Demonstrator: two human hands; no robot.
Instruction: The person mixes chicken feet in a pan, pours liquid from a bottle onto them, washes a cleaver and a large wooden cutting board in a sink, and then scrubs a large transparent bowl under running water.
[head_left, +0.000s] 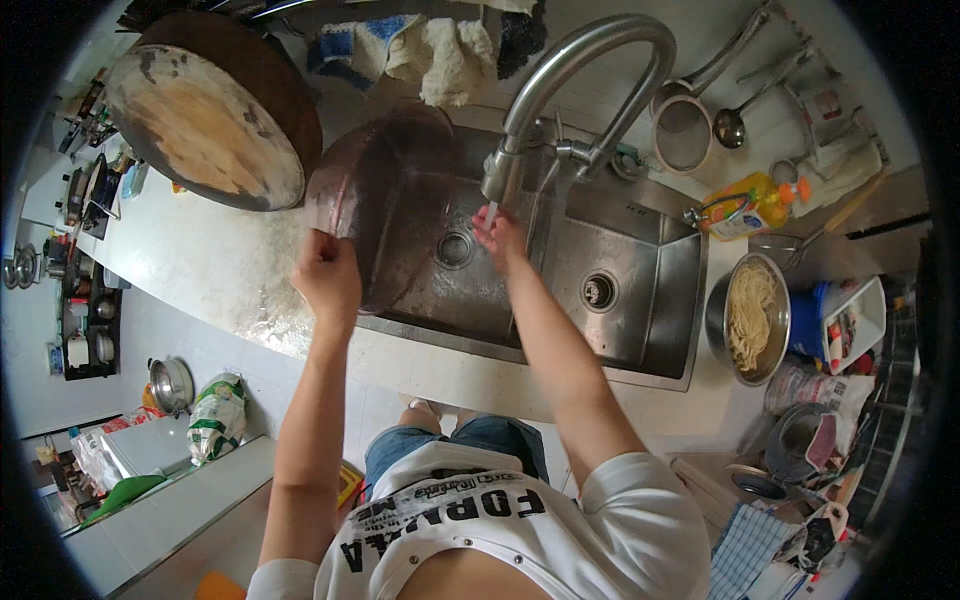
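My left hand (328, 276) grips the near rim of a translucent brownish basin (360, 176), apparently plastic. The basin is tilted on its side over the left bowl of a stainless steel double sink (469, 334), and motion blurs it. Beneath the pull-down faucet (504, 176), my right hand (501, 238) is in a thin stream of water with its fingers somewhat apart and nothing seen in them. A round drain (454, 250) lies below, between my two hands. Wet patches shine on the sink floor.
A large round wok-like pan (217, 127) leans at the back left. Cloths (442, 60) hang behind the sink. To the right are a yellow dish soap bottle (750, 206), a steel bowl (720, 315) of noodles (752, 319) and a hanging strainer (682, 135). Water wets the white counter (225, 262).
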